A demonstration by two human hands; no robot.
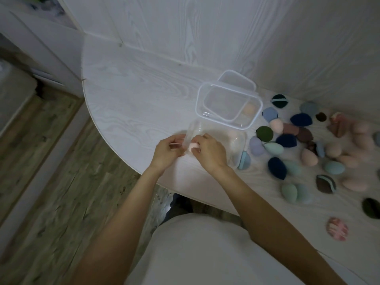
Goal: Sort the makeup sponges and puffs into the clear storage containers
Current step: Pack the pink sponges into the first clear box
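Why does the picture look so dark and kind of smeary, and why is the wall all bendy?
Head view: the light is dim and bluish, so colours look dull; the hands and the near clear box are smeared by motion blur; the sponges at the right edge are soft too; the wide lens bends the wall and table edge into curves.
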